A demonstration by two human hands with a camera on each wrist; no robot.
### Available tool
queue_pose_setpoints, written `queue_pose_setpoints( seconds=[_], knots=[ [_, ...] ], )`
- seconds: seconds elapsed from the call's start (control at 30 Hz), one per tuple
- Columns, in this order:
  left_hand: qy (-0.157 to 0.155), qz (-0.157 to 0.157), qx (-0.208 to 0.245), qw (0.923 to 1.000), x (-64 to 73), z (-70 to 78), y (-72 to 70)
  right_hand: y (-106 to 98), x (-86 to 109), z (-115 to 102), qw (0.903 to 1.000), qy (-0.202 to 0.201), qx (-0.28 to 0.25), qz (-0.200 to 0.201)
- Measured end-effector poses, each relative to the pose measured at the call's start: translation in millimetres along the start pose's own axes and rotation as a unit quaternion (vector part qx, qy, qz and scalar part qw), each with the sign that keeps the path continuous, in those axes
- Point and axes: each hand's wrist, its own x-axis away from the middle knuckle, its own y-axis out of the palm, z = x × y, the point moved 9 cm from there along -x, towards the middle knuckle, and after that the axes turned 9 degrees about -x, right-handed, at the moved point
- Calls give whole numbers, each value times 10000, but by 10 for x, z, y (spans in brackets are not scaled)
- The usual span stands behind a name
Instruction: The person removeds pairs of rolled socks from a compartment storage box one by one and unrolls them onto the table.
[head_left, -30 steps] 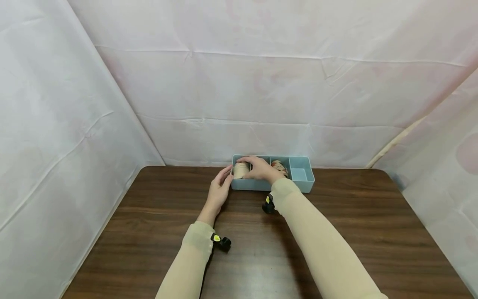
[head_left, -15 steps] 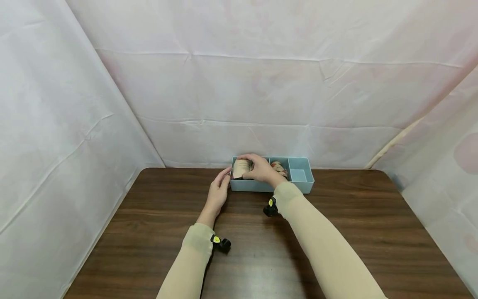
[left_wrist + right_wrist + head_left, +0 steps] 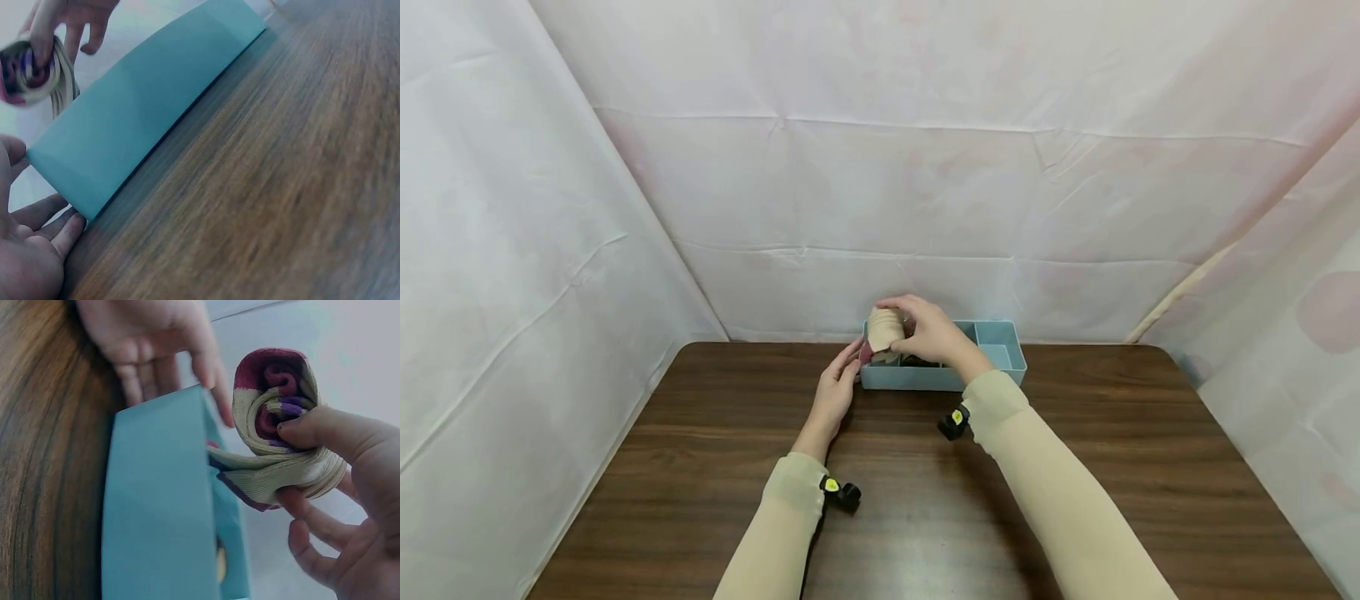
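Observation:
My right hand [image 3: 934, 335] pinches a rolled pair of cream socks [image 3: 886, 328] over the left end of a light blue divided box [image 3: 910, 379]. In the right wrist view the socks [image 3: 275, 419] show maroon and purple bands in the coil, and a loose cuff end hangs over the box wall [image 3: 162, 487]. The thumb presses into the coil, fingers beneath. My left hand [image 3: 835, 390] rests with extended fingers against the box's left end; in the left wrist view its fingertips [image 3: 76, 220] are at the lower corner.
The box stands at the back of a dark wood table [image 3: 700, 467], close to a white cloth backdrop [image 3: 865, 183]. Its rightmost compartment [image 3: 997, 354] shows a bare floor. Cloth walls [image 3: 512, 275] flank the table.
The right hand has lifted the rolled socks up out of the left compartment, and the roll has tilted, showing its maroon end. The left hand has stayed at the box's left end.

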Motion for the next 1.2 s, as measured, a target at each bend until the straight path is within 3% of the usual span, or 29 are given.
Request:
queue_pose_setpoints(
  seconds=[0.3, 0.6, 0.8, 0.93, 1.0, 1.13, 1.2],
  knots=[
    [88, -3, -28, 10000, -12, -17, 0, -20, 414, -57, 9948, -85, -993, 212],
    [125, 49, 87, 9999, -44, -42, -23, 78, 772, 14, 9885, -232, -1448, 360],
    [124, 37, 3, 9999, -28, -50, -89, 211, 877, 55, 9759, -550, -2101, 191],
    [156, 81, -287, 9994, 1, -13, -171, 269, 888, 62, 9635, -848, -2536, 131],
    [265, 265, -667, 9971, 18, 47, -236, 287, 879, 72, 9591, -918, -2677, 96],
    [688, 786, -1579, 9819, 75, 293, -367, 282, 865, 100, 9521, -851, -2936, 113],
    [892, 951, -1821, 9746, 114, 446, -403, 258, 869, 111, 9497, -767, -3032, 163]
  ],
)
